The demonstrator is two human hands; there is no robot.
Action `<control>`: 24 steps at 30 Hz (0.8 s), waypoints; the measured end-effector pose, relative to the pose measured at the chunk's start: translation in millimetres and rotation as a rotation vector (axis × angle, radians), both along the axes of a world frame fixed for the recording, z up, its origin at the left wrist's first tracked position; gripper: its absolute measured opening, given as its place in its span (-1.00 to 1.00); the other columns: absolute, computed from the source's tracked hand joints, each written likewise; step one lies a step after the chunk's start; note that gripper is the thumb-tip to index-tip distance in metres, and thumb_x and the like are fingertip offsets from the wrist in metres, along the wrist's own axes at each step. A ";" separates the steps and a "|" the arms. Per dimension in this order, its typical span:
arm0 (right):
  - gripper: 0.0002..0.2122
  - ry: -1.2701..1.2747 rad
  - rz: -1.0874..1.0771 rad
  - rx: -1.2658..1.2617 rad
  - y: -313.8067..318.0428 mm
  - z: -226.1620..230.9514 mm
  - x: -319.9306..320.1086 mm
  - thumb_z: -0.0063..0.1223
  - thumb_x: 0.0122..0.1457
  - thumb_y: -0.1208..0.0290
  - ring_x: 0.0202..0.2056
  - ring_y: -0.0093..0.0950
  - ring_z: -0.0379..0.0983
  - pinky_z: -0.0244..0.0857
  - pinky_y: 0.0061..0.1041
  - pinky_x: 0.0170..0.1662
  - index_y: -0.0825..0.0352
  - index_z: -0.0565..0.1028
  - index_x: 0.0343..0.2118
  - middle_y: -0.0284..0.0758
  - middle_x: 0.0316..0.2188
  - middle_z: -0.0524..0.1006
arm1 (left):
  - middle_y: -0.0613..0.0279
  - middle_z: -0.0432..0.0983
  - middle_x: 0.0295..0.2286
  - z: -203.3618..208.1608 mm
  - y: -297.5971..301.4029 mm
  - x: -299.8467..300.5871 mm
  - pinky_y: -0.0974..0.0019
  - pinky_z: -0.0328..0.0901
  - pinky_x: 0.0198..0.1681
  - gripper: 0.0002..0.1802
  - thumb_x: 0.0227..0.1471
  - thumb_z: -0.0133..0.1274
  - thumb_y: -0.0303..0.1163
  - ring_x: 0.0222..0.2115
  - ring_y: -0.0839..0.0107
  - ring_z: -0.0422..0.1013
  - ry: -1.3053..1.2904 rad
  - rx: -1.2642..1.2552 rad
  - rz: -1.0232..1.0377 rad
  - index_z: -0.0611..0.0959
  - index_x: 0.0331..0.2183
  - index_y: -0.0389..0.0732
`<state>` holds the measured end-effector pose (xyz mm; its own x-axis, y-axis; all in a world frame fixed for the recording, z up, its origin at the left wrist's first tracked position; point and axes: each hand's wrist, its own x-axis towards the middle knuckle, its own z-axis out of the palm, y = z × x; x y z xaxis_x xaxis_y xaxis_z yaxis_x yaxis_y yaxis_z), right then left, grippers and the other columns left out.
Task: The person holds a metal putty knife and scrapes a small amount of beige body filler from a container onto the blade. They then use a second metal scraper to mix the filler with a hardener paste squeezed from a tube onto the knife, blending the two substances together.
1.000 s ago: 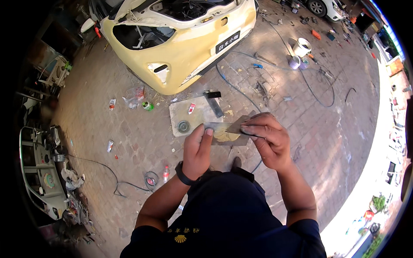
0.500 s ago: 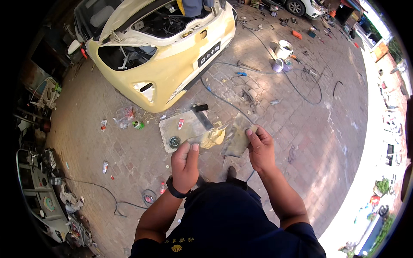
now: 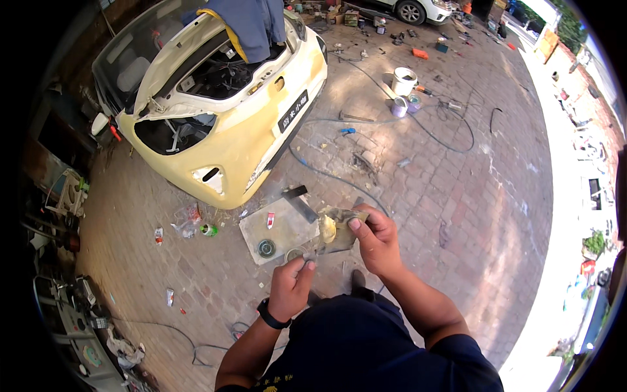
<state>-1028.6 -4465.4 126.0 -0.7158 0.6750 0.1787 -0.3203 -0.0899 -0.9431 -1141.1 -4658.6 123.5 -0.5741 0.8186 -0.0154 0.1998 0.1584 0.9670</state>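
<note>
My left hand [image 3: 292, 285] is closed, thumb against fingers, on a thin spreader whose blade is hard to make out beside the putty. My right hand [image 3: 377, 243] pinches the far right corner of a flat, smeared putty plate [image 3: 344, 238]. A lump of pale yellow putty [image 3: 328, 228] sits at the plate's left edge, where the two tools meet. Beyond my hands, a pale mixing board [image 3: 253, 230] lies on the paving. On it rest a small red-and-white tube [image 3: 270, 220], a round dark-rimmed lid [image 3: 266, 247] and a wide dark-bladed scraper [image 3: 300, 207].
Ahead on the left stands a car body with a yellow-filled bumper [image 3: 215, 163]. A blue-grey cloth [image 3: 251, 29] hangs over it. A hose [image 3: 330, 171] crosses the paving. A white bucket [image 3: 404, 81], a hammer [image 3: 356, 119] and a green-capped bottle [image 3: 209, 230] lie around.
Both hands have come closer together. The putty, earlier on the left hand's spreader, is now against the plate in my right hand. The view has shifted, so the car appears lower.
</note>
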 end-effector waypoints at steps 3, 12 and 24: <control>-0.86 0.100 -0.021 0.535 21.1 16.3 11.5 0.09 0.30 0.58 -0.21 -0.37 0.51 0.37 -0.46 -0.12 0.47 0.60 -0.13 -0.18 -0.20 0.59 | 0.44 0.30 -0.59 -20.0 -7.0 1.0 0.40 0.10 -0.45 -0.69 0.38 -0.02 -0.34 -0.52 0.62 0.10 -0.213 0.120 0.118 0.50 -0.42 -0.30; -0.80 -0.141 0.344 0.709 13.9 16.6 20.7 0.09 0.31 0.52 -0.24 -0.21 0.55 0.42 -0.35 -0.13 0.42 0.61 -0.06 -0.13 -0.24 0.58 | 0.25 0.54 -0.15 -5.3 -1.1 -15.5 0.33 0.28 -0.01 -0.69 0.43 -0.10 -0.30 -0.13 0.50 0.42 -0.440 0.352 0.334 0.56 -0.04 -0.34; -0.80 -0.205 0.181 0.598 7.0 15.6 14.0 0.04 0.35 0.44 -0.29 -0.23 0.52 0.37 -0.40 -0.19 0.48 0.60 -0.17 -0.12 -0.32 0.57 | 0.45 0.31 -0.50 -8.8 8.9 -22.7 0.42 0.14 -0.37 -0.70 0.44 -0.13 -0.28 -0.44 0.65 0.15 -0.187 0.324 0.404 0.55 -0.28 -0.28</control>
<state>-1014.6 -4458.3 141.6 -0.8683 0.3671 0.3335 -0.1575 0.4335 -0.8873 -1163.7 -4649.6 114.7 -0.8553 0.5135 0.0691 0.0049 -0.1253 0.9921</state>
